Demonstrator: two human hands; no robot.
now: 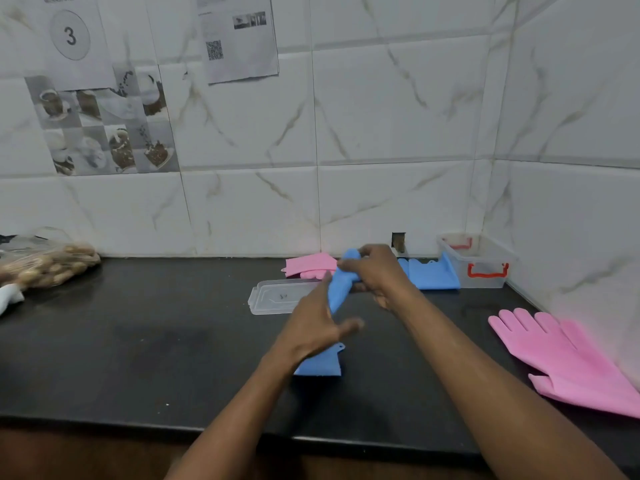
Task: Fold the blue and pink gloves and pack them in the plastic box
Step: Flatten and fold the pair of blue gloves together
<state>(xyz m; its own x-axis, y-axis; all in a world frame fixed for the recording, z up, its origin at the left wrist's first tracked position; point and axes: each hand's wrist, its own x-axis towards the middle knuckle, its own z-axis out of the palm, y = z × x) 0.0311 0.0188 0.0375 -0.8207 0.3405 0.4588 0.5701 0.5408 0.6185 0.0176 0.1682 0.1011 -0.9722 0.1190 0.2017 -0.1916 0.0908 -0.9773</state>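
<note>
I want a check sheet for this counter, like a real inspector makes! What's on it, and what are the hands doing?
Surface: black counter, smudged.
Job's things: held blue glove, far end lifted; second blue glove beside open plastic box; folded pink glove behind lid; flat pink glove at right.
Clutter: clear bag of brown lumps, far left.
Hands: right hand grips the held blue glove's top; left hand rests flat on it.
Cables: nothing seen.
Surroundings: tiled wall, papers hung on it.
</note>
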